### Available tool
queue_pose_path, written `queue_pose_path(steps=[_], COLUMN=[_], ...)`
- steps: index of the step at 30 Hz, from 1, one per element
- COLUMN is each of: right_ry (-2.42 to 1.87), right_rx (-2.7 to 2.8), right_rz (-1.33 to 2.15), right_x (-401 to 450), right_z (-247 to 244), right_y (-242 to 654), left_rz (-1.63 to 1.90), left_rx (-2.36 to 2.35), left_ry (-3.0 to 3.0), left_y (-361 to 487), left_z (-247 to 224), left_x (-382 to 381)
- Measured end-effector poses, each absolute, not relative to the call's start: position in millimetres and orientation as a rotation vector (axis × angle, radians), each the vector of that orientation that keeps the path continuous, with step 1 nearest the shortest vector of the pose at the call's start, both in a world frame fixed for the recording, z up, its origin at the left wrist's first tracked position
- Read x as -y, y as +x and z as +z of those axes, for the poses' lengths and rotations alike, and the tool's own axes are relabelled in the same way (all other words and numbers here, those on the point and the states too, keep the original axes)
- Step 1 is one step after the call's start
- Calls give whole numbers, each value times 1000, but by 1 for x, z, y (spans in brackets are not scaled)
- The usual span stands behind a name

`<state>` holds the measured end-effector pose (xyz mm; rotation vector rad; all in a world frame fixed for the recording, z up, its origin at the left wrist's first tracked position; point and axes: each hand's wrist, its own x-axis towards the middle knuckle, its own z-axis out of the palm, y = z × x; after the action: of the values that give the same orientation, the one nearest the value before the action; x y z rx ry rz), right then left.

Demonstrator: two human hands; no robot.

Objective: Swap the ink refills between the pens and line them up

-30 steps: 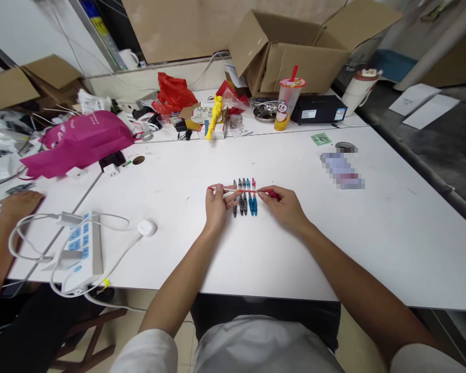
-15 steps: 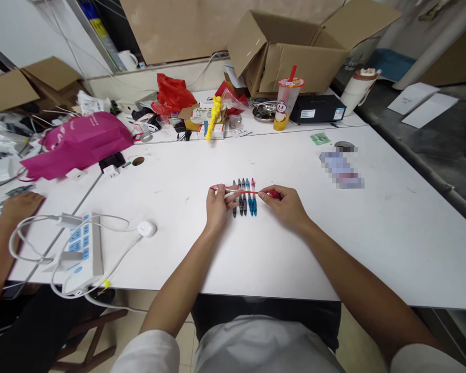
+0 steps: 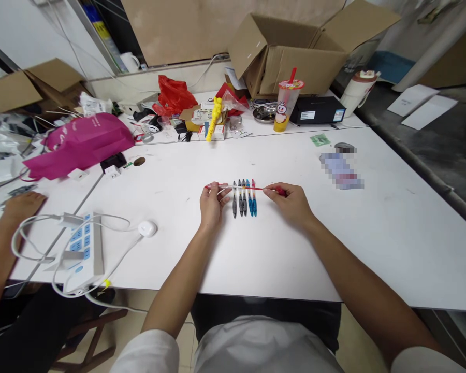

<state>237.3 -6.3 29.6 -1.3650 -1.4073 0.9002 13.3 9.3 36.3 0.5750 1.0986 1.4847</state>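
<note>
Several pens lie side by side on the white table: a black one point(image 3: 234, 199) at the left, two more dark ones, then two blue ones, the rightmost blue pen point(image 3: 253, 199) with a pink top. Above them, my left hand point(image 3: 213, 204) pinches a clear and white pen barrel with a red end. My right hand point(image 3: 289, 202) is closed on a red pen part point(image 3: 280, 191), and a thin red refill point(image 3: 255, 188) stretches from it toward the barrel. Whether refill and barrel touch is too small to tell.
A power strip point(image 3: 86, 251) with white cables lies at the left, near another person's hand point(image 3: 25, 204). Farther back are a magenta bag point(image 3: 83, 142), a drink cup point(image 3: 285, 106), a cardboard box point(image 3: 295, 67) and a blurred object point(image 3: 341, 171).
My left hand has moved slightly left and my right hand slightly right. More of the red refill and white length shows between them. The pens on the table have not moved.
</note>
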Motion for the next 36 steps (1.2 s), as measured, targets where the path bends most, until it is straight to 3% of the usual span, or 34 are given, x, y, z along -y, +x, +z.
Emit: queue_pose_path(steps=[11,36], right_ry=[-1373,-1253], right_rx=[1448,1711], right_rz=[994,914], right_x=[11,12], right_z=[32,26], right_y=[226,229], left_rz=[1322,1352], left_rx=[-995,-987], left_ry=[685,693], left_y=[32,34], left_z=[33,26], left_x=[2,1])
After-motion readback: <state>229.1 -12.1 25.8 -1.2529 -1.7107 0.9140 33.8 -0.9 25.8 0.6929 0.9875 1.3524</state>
